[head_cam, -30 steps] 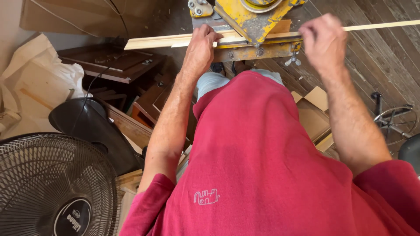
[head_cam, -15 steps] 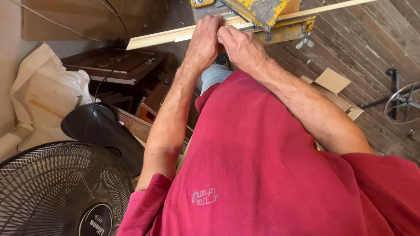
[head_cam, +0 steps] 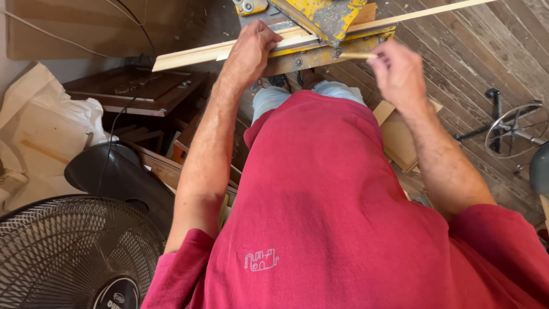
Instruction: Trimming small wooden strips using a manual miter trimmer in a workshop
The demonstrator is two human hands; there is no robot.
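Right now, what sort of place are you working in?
Probably a home woodworking shop or shed: a yellow saw with a long wooden strip laid across it under the left hand, a plank floor and a floor fan.

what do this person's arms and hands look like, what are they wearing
Both arms are bare from the upper arm down, with visible hair on the forearms. The left hand and right hand wear no gloves, rings or watch. Short red sleeves belong to a red T-shirt with a small white outline emblem.
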